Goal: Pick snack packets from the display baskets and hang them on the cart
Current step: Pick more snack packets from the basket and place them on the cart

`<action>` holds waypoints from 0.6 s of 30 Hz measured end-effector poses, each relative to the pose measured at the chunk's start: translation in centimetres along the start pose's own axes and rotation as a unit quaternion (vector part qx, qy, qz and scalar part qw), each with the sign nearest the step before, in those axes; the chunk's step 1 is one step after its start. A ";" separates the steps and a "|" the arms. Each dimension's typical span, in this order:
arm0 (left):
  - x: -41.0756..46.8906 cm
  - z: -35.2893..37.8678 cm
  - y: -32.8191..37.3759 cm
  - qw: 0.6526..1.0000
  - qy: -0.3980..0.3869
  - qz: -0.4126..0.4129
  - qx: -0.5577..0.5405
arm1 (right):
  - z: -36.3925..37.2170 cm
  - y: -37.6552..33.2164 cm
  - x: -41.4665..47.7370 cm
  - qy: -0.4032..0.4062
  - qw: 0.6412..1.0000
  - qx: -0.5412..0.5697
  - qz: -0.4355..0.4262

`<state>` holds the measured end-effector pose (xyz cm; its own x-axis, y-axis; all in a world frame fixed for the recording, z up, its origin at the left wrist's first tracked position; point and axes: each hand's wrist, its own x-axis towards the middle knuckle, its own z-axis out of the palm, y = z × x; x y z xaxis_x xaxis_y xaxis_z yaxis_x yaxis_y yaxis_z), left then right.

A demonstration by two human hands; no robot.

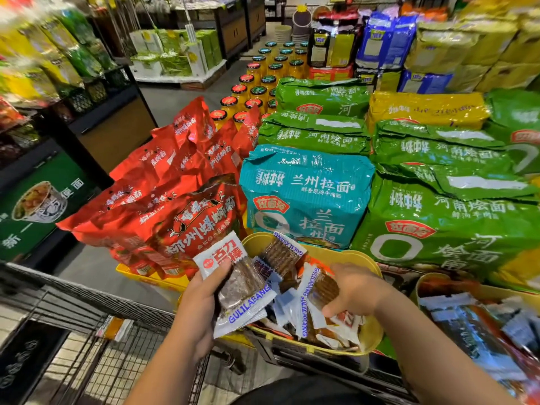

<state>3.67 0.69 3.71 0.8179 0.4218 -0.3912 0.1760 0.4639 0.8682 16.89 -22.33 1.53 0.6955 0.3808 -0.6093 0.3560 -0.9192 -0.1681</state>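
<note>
A supermarket aisle: stacked green plastic noodle multipacks (438, 229) at two o'clock, orange-filled glass jars with coloured lids (263, 83) at twelve, crammed black display shelves (87, 92) at ten, a black wire shopping cart (87, 299) at seven.

shelf (38, 57): too blurred for you to read
right basket (429, 283): cut by the right edge
right hand (355, 290): your fingertips hidden behind packet (321, 290)
cart (87, 331): cut by the left edge

Snack packets (244, 283) are glossy plastic film with clear windows; the basket (371, 337) smooth yellow plastic; the cart (96, 325) dark metal wire; noodle bags (306, 194) shiny, crinkled
</note>
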 end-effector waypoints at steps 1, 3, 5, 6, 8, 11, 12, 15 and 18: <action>0.0 -0.1 0.0 1.000 -0.004 -0.009 -0.009 | 0.0 0.0 -0.1 -0.009 1.000 0.000 -0.007; -0.4 -0.3 0.0 0.999 -0.022 -0.024 -0.012 | 0.3 0.1 -0.3 -0.005 1.000 0.019 -0.017; -0.6 -0.6 0.0 0.999 -0.045 -0.026 0.007 | 0.6 0.5 -0.7 0.031 0.995 0.088 -0.026; -0.9 -0.6 0.0 0.998 -0.050 -0.026 0.014 | 0.7 0.9 -1.0 0.056 0.989 0.136 -0.030; -1.0 -1.0 -0.1 0.999 -0.046 -0.021 0.019 | 0.4 1.4 -1.8 0.100 0.970 0.219 -0.041; -1.0 -1.1 -0.4 0.999 -0.032 -0.026 0.013 | -0.9 1.9 -3.1 0.120 0.911 0.390 -0.062; -0.9 -1.1 -0.6 0.999 -0.027 -0.026 0.017 | -1.5 1.6 -3.8 0.116 0.881 0.453 -0.075; -0.8 -0.3 -1.3 0.999 -0.016 -0.026 0.011 | -2.5 -0.2 -5.5 0.069 0.786 0.602 -0.123; -1.3 0.7 -1.6 0.998 -0.036 -0.042 -0.026 | -2.0 -3.7 -5.7 0.065 0.753 0.640 -0.137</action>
<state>2.75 -1.11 3.04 0.8389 0.3247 -0.4368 0.2174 0.5359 0.8158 12.79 -20.87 7.16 0.7907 0.5038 -0.3477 -0.3378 -0.1146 -0.9342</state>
